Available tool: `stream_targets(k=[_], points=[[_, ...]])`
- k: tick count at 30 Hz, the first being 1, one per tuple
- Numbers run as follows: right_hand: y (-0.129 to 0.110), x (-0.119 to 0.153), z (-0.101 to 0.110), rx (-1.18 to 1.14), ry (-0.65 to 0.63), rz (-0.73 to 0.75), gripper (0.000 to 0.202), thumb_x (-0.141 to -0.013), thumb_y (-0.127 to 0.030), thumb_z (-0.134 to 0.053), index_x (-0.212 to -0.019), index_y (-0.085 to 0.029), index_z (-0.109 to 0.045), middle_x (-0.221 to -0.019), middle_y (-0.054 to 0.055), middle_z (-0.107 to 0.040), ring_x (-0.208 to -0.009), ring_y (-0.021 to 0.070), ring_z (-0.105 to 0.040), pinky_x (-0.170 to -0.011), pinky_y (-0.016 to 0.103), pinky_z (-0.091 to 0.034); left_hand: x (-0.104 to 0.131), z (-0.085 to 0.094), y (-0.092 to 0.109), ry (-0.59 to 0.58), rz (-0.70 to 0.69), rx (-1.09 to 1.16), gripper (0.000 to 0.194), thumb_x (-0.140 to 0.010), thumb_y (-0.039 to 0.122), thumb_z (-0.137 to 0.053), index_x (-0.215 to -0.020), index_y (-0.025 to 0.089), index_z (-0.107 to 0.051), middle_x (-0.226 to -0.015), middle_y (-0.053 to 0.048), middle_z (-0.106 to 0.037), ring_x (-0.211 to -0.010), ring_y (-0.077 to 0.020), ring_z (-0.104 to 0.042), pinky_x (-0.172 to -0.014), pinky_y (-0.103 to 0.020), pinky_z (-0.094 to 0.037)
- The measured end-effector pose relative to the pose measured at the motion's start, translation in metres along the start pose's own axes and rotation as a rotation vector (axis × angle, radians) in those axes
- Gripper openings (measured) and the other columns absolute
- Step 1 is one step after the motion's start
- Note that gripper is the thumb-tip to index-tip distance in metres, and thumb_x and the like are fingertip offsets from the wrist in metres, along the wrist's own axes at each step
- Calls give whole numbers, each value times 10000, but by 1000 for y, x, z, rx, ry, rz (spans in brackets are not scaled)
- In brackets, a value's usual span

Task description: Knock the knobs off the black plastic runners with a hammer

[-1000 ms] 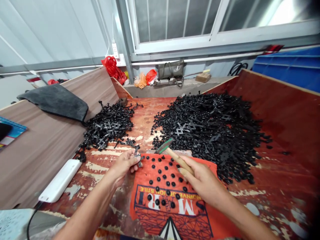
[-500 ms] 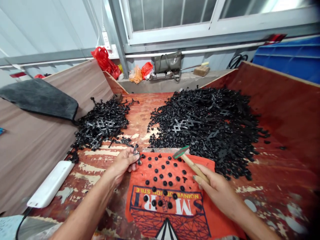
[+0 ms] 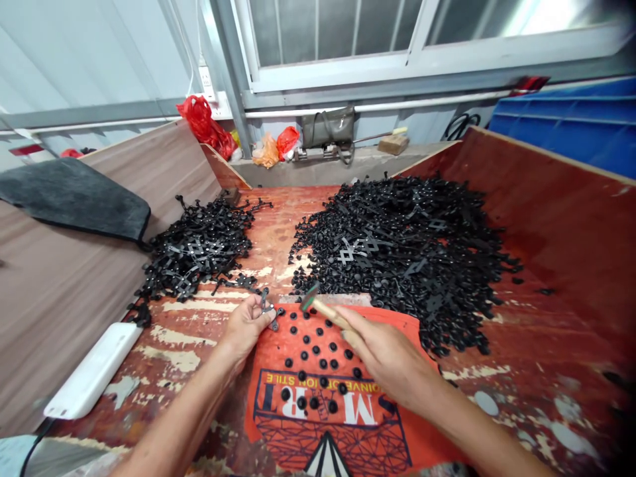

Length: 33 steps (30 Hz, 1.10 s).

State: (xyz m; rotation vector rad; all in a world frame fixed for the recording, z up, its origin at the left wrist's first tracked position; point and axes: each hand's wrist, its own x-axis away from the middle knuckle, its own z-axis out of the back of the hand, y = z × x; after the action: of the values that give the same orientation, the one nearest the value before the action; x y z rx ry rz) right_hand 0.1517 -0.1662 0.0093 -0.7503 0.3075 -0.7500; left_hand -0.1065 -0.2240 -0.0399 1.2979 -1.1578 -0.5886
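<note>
My left hand point(image 3: 247, 326) pinches a small dark linked metal piece point(image 3: 268, 310) at the upper left corner of the red printed cloth point(image 3: 293, 450). In my right hand point(image 3: 382, 348) is the wooden handle of a hammer point(image 3: 330, 311). Its green-and-dark head sits just right of the linked piece, above the cloth's upper edge, not touching the piece. Several round black caps point(image 3: 332, 406) are spread in rough rows over the cloth, and my right hand hides part of that area.
A large heap of black parts point(image 3: 412, 245) lies behind the cloth to the right, a smaller heap point(image 3: 199, 248) to the left. A white power bank-like box point(image 3: 92, 371) rests at left. Wooden boards point(image 3: 556, 199) wall both sides; a blue crate point(image 3: 571, 119) stands beyond.
My right hand and the hammer have moved left, bringing the hammer head close to the linked piece in my left hand. The whole view has shifted slightly.
</note>
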Motion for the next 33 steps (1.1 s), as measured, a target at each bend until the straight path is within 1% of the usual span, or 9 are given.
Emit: stream_targets(k=[5,9,12,18,23,26,29,31,33], points=[[-19,-21,-10,55,-11,102,543,-995,-190,-443,-1489,-404,-377,-1328,12,-651,-1113,245,-672,-875,380,-562,-3,3,-6,-18,-9,18,448,-589,356,-857,-807,190,-503,-636,63,-636,-548,-93,-587,-574,-184,-435],[-14,-25,-22,88,73,140,552,-1011,-225,-401,-1539,-341,-292,-1272,59,-685,-1068,240,-685,-893,388,-547,-5,5,-8,-33,-2,39,433,-597,351,-849,-799,192,-501,-630,58,-633,-537,-102,-585,-573,-198,-435],[-10,-29,-29,202,37,125,569,-975,-189,-445,-1506,-373,-362,-1147,47,-741,-931,240,-720,-794,363,-561,-6,5,-9,-28,-4,42,424,-601,341,-843,-785,191,-491,-614,58,-627,-509,-92,-555,-550,-190,-410],[-12,-32,-29,181,60,112,579,-976,-218,-443,-1526,-355,-325,-1074,46,-759,-886,223,-714,-751,312,-529,-10,8,-13,-34,-3,52,394,-613,333,-825,-800,191,-509,-638,54,-629,-518,-91,-551,-548,-189,-405],[-15,-34,-31,183,-5,64,539,-957,-225,-466,-1476,-365,-418,-1006,32,-769,-800,209,-711,-690,284,-489,-7,5,-7,-33,-5,36,379,-609,312,-822,-762,186,-499,-635,55,-619,-522,-77,-543,-539,-176,-415],[-20,-35,-19,83,83,31,502,-976,-242,-425,-1473,-310,-418,-1079,53,-743,-828,209,-688,-697,294,-473,-1,4,3,9,-2,14,354,-634,322,-804,-768,185,-507,-547,86,-545,-412,-40,-429,-418,-140,-300],[-21,-33,-3,35,161,-6,308,-968,-267,-438,-1231,-252,-597,-896,19,-719,-750,195,-632,-649,279,-429,4,2,17,40,-3,72,333,-640,288,-794,-814,180,-531,-553,96,-518,-390,-25,-377,-370,-132,-223],[-18,-30,3,34,152,-23,179,-953,-274,-468,-1012,-239,-633,-752,-12,-652,-679,177,-575,-604,264,-386,5,-1,24,-4,0,137,345,-626,245,-797,-835,180,-530,-588,84,-548,-424,-34,-441,-385,-128,-281],[-11,-25,3,29,136,-32,145,-947,-266,-481,-928,-234,-621,-729,-19,-612,-673,168,-547,-601,259,-370,4,-4,26,-30,22,139,375,-619,211,-797,-869,187,-518,-602,69,-589,-436,-53,-497,-398,-134,-347]])
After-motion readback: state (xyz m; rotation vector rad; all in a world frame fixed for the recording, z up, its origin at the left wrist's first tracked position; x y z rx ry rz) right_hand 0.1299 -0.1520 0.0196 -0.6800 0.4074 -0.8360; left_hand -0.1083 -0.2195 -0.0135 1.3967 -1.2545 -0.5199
